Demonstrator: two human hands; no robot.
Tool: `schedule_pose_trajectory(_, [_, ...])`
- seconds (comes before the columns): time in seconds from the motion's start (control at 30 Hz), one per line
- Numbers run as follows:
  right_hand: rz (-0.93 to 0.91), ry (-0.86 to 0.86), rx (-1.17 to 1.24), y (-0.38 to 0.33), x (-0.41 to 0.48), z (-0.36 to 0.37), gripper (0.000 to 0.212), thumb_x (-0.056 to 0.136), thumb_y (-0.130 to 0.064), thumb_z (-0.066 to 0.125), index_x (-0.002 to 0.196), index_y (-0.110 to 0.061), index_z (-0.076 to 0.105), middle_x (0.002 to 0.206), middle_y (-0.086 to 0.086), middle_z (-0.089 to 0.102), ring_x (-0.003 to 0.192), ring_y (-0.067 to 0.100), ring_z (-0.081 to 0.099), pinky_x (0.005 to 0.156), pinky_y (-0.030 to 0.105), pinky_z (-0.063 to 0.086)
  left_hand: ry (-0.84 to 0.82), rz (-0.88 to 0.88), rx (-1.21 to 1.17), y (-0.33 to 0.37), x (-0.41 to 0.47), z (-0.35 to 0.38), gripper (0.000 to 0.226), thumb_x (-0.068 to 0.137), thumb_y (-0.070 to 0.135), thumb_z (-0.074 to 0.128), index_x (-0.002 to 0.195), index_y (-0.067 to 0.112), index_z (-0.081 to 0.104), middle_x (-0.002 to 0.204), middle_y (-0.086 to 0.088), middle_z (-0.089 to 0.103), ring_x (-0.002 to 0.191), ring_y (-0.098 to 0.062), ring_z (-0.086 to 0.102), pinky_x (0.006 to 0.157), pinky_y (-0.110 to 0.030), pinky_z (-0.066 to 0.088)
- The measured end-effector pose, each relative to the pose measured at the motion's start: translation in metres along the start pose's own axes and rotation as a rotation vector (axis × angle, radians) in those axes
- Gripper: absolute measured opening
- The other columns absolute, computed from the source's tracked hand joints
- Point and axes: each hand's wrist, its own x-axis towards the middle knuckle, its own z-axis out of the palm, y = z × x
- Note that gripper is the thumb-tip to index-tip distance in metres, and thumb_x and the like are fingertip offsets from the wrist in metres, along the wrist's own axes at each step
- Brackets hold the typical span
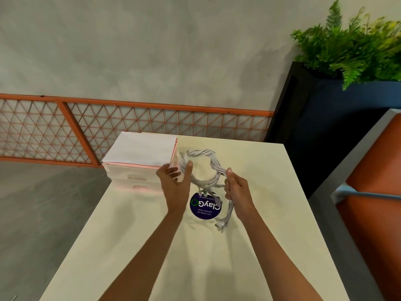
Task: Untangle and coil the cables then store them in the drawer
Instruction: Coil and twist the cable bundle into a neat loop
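**A:** Where are the cables [201,153]?

**B:** In the centre of the frame, lifted above the cream table [249,246]. They form one twisted white bundle bent into a loop. The connector ends [220,224] dangle below it, beside the round blue sticker [205,206].

**A:** And the hands?

**B:** The right hand [235,192] is clenched round the bundle at the right side of the loop, thumb on top. The left hand [175,181] is released, with the fingers nearly straight and spread. Its thumb is raised against the loop's left side, but I cannot tell whether it presses the strands or only brushes them.

**A:** So the step is coiling?

**B:** I judge so. The strands look wound round each other rather than separated, and the coil seems to have only one turn.

**A:** How is it done well?

**B:** Let the right hand act as the anchor. The left should feed it turns of equal size, laid side by side without adding twist. The loose ends should be tucked in so they don't snag.

**A:** And the drawer?

**B:** The pink and white drawer unit [138,164] sits at the table's upper left corner, just left of the loop. Its drawers look closed, so one hand must let go to pull one out
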Motion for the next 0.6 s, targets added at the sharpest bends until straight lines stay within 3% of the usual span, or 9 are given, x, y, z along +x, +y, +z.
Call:
schedule_pose_trajectory(0.13, [0.043,0.096,0.045,0.003,-0.004,0.01,0.047,0.1,-0.04,0.042,0.06,-0.017,0.033,0.048,-0.009,0.026,0.044,0.007,0.022,0.046,0.023,0.023,-0.136,-0.259,-0.139,-0.005,-0.012,0.016,0.026,0.09,0.034,0.062,0.097,0.01,0.054,0.077,0.005,0.063,0.069,-0.006,0.059,0.063,-0.015,0.047])
schedule_pose_trajectory(0.23, [-0.009,0.045,-0.031,0.002,-0.01,0.014,0.037,0.102,-0.036,0.037,0.074,-0.023,0.058,0.041,-0.015,0.039,0.04,0.001,0.035,0.044,0.015,0.028,-0.251,-0.276,-0.174,0.006,-0.01,0.025,0.029,0.088,0.048,0.059,0.093,0.02,0.056,0.077,-0.001,0.058,0.064,-0.008,0.053,0.057,-0.023,0.044])
schedule_pose_trajectory(0.33, [-0.107,0.05,-0.149,0.006,-0.011,0.019,0.037,0.102,-0.035,0.036,0.111,-0.02,0.068,0.047,-0.023,0.047,0.051,-0.004,0.045,0.057,0.012,0.035,-0.309,-0.113,-0.092,0.024,-0.006,0.037,0.044,0.085,0.048,0.063,0.115,0.018,0.051,0.08,-0.001,0.055,0.067,-0.005,0.057,0.056,-0.019,0.047])
schedule_pose_trajectory(0.4, [-0.168,0.064,-0.212,0.007,-0.01,0.022,0.037,0.102,-0.034,0.036,0.112,-0.019,0.068,0.059,-0.022,0.053,0.056,-0.003,0.048,0.062,0.014,0.039,-0.351,0.066,0.102,0.028,0.0,0.042,0.055,0.079,0.052,0.069,0.12,0.021,0.053,0.081,0.0,0.05,0.065,-0.006,0.052,0.057,-0.015,0.044])
schedule_pose_trajectory(0.47, [-0.204,0.077,-0.26,0.006,-0.01,0.023,0.033,0.102,-0.031,0.037,0.099,-0.019,0.067,0.064,-0.019,0.055,0.054,-0.003,0.05,0.061,0.012,0.039,-0.388,0.203,0.29,0.027,0.001,0.044,0.041,0.08,0.045,0.071,0.111,0.019,0.063,0.088,-0.002,0.045,0.069,-0.005,0.046,0.061,-0.01,0.043])
schedule_pose_trajectory(0.6, [-0.267,0.12,-0.368,0.0,-0.009,0.019,0.034,0.102,-0.028,0.038,0.101,-0.015,0.069,0.064,-0.01,0.059,0.053,0.002,0.051,0.054,0.016,0.038,-0.392,0.246,0.272,0.022,-0.001,0.046,0.023,0.093,0.031,0.059,0.094,0.01,0.069,0.085,0.006,0.035,0.082,-0.01,0.051,0.069,-0.015,0.048])
